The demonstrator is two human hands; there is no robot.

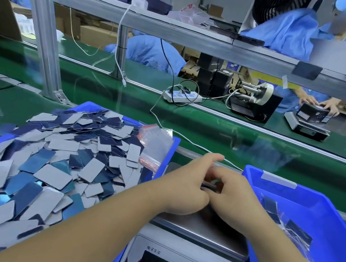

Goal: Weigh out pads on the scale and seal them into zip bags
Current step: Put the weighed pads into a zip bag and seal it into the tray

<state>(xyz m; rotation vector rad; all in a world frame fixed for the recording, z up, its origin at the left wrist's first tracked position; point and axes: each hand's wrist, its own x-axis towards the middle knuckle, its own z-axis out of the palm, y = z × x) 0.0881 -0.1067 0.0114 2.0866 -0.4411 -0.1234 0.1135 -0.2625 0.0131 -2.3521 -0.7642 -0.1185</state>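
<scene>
A green conveyor belt (224, 127) runs across the middle of the frame under an aluminium shelf frame (181, 35), in a workshop where workers in blue coats sit at the far side, upper centre and upper right. Two blue bins stand at the near edge: the left bin (168, 155) is heaped with pads (55, 158), blue and grey, too many to count, with a bundle of zip bags (154, 146) at its upper right corner; the right bin (317, 210) holds a few filled bags (284, 223). Between them, at lower centre, one scale (189, 256) shows green digits reading about 101. Above its steel pan the left hand (183, 188) and right hand (231, 198) meet, fingers pinched together on a small dark stack of pads (208, 186), mostly hidden. A second scale (307, 128) sits at the right, beyond the belt.
</scene>
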